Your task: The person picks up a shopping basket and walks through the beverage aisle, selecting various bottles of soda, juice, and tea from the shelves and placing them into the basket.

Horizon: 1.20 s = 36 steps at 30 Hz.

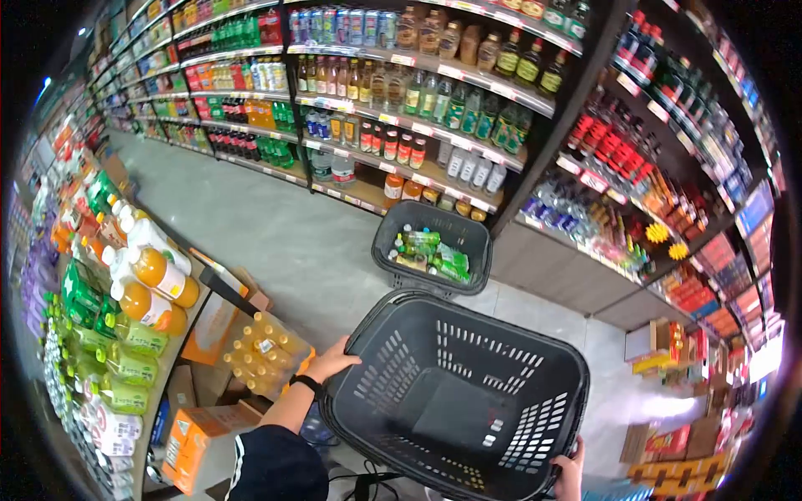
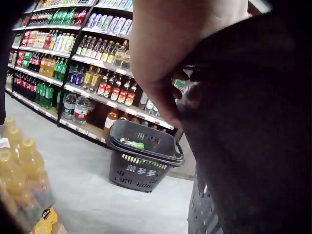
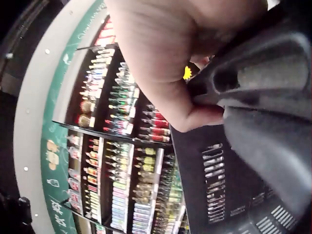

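Note:
A large black shopping basket point(image 1: 459, 409), with nothing inside, is tilted in front of me. Its walls have rows of slots, and a doubled rim shows along the left side. My left hand point(image 1: 336, 361) grips that left rim, its thumb lying over the edge. At the lower right corner, my right hand point(image 1: 570, 474) holds the rim; the right wrist view shows the thumb point(image 3: 207, 116) pressed against the black plastic. Beyond it, a second black basket point(image 2: 141, 170) stands on the floor with several green bottles point(image 1: 434, 250) lying in it.
Shelves of bottles point(image 1: 418, 100) and cans line the far side and the right. On the left is a display of juice bottles point(image 1: 150, 292), with a pack of yellow-capped bottles point(image 1: 266, 355) and an orange carton point(image 1: 196, 447) beside it. Grey floor point(image 1: 251, 209) runs between.

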Each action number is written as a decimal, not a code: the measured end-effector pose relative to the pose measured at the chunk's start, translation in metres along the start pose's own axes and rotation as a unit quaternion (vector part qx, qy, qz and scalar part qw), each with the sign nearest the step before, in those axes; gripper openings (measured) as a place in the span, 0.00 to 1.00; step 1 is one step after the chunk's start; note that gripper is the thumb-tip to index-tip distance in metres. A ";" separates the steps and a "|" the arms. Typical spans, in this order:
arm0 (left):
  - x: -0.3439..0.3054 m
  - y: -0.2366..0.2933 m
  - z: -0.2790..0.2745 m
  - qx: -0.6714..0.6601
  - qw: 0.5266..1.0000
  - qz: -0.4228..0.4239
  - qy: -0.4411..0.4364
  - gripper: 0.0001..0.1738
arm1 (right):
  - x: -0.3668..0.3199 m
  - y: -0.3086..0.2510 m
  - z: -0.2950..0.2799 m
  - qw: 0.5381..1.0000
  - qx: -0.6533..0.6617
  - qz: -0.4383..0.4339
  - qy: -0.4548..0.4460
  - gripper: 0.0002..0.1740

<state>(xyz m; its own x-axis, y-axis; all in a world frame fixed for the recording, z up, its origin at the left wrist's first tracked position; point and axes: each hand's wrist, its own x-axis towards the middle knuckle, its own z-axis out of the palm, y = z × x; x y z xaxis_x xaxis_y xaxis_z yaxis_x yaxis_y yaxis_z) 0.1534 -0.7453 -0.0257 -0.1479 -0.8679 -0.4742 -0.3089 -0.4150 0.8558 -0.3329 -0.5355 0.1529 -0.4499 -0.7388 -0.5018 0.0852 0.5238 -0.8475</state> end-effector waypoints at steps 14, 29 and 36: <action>0.001 0.017 0.000 -0.112 0.958 -0.197 -0.179 0.30 | 0.160 -0.117 0.199 0.994 0.070 -0.076 -0.039 0.55; 0.075 0.046 -0.137 -0.330 0.943 -0.034 0.030 0.41 | 0.127 -0.288 0.456 0.962 0.094 -0.205 -0.156 0.51; 0.106 0.138 -0.189 -0.608 0.790 0.009 0.073 0.40 | 0.200 -0.293 0.627 0.936 0.172 -0.219 -0.216 0.42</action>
<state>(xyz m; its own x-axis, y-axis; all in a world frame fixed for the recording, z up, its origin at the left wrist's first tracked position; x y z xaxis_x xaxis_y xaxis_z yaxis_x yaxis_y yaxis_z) 0.2722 -0.9459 0.0817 -0.0056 -0.8619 -0.5070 0.8373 -0.2813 0.4689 0.1096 -1.1029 0.1924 -0.1138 -0.9921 -0.0523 0.2916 0.0170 -0.9564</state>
